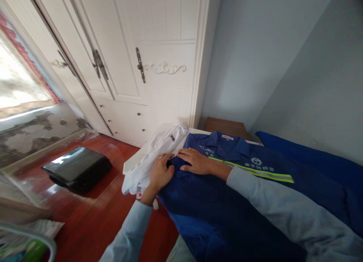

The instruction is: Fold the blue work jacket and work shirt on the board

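Observation:
A navy blue work jacket (227, 194) lies spread out in front of me, its collar toward the cabinet. Across its chest run a yellow-grey reflective stripe and pale printing. My left hand (161, 173), with a ring on one finger, is closed on the jacket's fabric at the left side. Close beside it, my right hand (194, 162) has its fingers curled over the same part of the cloth. The right thumb is hidden. A white garment (153, 156) with black lettering lies crumpled just left of my hands, on a white surface (130, 164).
A white wardrobe (170, 24) with dark metal handles stands ahead. A black ribbed case (79, 167) rests on the red wood floor (93, 216) at left. A brown wooden piece (227, 125) and a blue item (312, 152) are near the grey wall.

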The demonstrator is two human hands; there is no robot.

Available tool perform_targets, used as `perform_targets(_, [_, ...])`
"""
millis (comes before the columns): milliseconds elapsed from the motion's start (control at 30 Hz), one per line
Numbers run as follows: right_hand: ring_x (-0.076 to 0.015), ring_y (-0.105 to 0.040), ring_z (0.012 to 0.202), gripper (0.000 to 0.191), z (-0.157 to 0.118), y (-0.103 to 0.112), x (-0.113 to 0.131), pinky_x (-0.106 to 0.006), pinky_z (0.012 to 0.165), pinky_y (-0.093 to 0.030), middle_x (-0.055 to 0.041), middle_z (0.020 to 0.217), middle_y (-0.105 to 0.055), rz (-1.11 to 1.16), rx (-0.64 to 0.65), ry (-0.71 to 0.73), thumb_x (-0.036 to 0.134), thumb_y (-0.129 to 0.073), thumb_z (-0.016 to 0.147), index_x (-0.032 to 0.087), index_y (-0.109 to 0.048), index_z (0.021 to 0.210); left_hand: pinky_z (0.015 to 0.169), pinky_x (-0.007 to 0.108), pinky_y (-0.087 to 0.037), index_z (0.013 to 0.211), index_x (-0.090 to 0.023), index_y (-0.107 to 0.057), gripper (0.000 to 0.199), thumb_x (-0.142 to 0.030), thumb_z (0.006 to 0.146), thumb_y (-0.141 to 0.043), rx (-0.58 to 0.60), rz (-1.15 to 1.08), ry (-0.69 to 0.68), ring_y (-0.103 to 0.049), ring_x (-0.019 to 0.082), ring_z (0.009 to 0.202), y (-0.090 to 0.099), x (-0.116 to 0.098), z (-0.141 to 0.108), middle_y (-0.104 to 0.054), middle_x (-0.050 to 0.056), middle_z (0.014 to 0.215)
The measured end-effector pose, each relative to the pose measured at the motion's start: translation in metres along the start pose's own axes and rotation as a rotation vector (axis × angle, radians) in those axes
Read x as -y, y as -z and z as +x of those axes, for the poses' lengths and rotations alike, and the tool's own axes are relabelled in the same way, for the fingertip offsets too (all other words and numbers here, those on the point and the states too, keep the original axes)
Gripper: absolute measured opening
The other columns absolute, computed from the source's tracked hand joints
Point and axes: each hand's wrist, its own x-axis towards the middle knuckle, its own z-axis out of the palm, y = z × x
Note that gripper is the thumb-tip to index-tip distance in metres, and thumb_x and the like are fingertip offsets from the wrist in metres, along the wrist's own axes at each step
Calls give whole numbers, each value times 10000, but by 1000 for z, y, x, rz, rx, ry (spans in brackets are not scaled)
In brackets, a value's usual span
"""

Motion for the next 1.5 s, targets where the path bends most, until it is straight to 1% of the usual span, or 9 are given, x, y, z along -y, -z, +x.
perform_targets(167, [-333, -281, 1540, 620, -22, -7, 10, -582, 1239, -257, -209, 1637, -336, -51, 22, -97, 501, -457, 1027, 150, -446, 1539, 1000, 448, -523, 1092, -231, -758, 357, -189, 782, -586, -22, -45, 14, -673, 289, 1071, -1, 3, 3, -758, 69, 1100])
perform_targets(367, [-341, -261, 1545, 863, -46, -1, 21, -530, 1261, -242, -219, 1645, -302, -44, 93, -75, 685, -520, 933, 123, -381, 1573, 995, 436, -539, 1022, -213, -777, 318, -161, 830, -529, -115, -93, 98, -705, 274, 1040, -4, 5, 5, -782, 71, 1081])
perform_targets(533, [-329, -314, 1527, 749, -55, -1, 18, -521, 1260, -254, -224, 1620, -361, -46, 76, -123, 608, -439, 1002, 91, -428, 1543, 980, 401, -547, 1001, -185, -789, 358, -118, 825, -485, -162, -85, 113, -718, 251, 986, -3, 5, 4, -772, 89, 1077])
perform_targets(700, [-296, -361, 1510, 639, -54, 2, 14, -488, 1253, -283, -180, 1596, -433, 7, 48, -136, 549, -405, 1030, 127, -504, 1501, 930, 368, -553, 897, -192, -797, 301, -143, 835, -507, -113, -68, 101, -719, 241, 933, 3, -2, 4, -773, 87, 1003])
perform_targets(867, [-267, -578, 1338, 441, -31, 14, 4, -448, 1171, -415, -177, 1419, -635, 36, -120, -225, 265, -447, 1012, 113, -609, 1393, 952, 435, -532, 900, -177, -784, 263, -189, 885, -522, -80, 199, -41, -692, 293, 1024, 11, -23, 10, -764, 118, 1042])
perform_targets(967, [-243, -606, 1292, 538, -5, 24, -11, -412, 1137, -440, -163, 1381, -663, -40, -182, -215, 5, -420, 876, 114, -630, 1359, 1017, 470, -514, 1028, -181, -768, 263, -174, 909, -534, -9, 299, -246, -663, 306, 1162, 8, -31, 11, -744, 123, 1196])
perform_targets(1033, [-243, -622, 1260, 601, 15, 31, -22, -394, 1107, -456, -162, 1361, -676, -114, -148, -174, -56, -419, 810, 114, -643, 1341, 1058, 466, -507, 1070, -180, -758, 271, -159, 925, -530, 66, 328, -344, -633, 299, 1251, 3, -31, 10, -722, 126, 1275])
perform_targets(1267, [-244, -687, 990, 318, 62, 46, -47, -354, 956, -498, -119, 1014, -791, -282, 203, 103, 33, -517, 860, 139, -790, 985, 1139, 453, -479, 1220, -140, -714, 331, -237, 991, -495, 118, 316, -363, -586, 285, 1341, -12, -13, -2, -682, 142, 1363])
perform_targets(1500, [-245, -673, 878, 221, 71, 49, -52, -362, 899, -503, -95, 870, -776, -345, 202, 66, 110, -584, 862, 160, -800, 876, 1151, 454, -465, 1220, -147, -715, 324, -226, 987, -503, 122, 267, -330, -598, 273, 1328, -10, -16, -4, -683, 138, 1363])
